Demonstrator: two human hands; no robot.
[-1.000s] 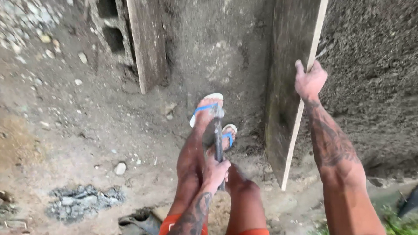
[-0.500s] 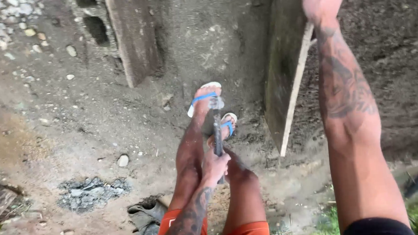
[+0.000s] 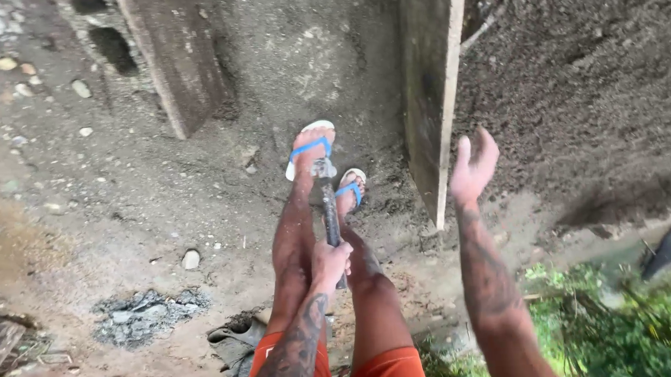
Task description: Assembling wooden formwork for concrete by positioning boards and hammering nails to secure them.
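Head view is showing the left hand (image 3: pixel 330 260) hanging low, fingers clenching a hammer (image 3: pixel 327 204) that is pointing down between the legs. Right hand (image 3: pixel 472 166) is lifting with fingers spread, empty, just beside an upright wooden plank (image 3: pixel 426 90).

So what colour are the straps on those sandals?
Blue straps on pale soles, clearest in the head view.

dirt ground (image 3: pixel 118 186) | stones (image 3: pixel 191 259) | grey rubble patch (image 3: pixel 145 316) | upright plank (image 3: pixel 426 90)

We counted two hands (image 3: pixel 330 260), one hammer (image 3: pixel 329 204), two sandals (image 3: pixel 310 147), two planks (image 3: pixel 430 89) beyond the grip.
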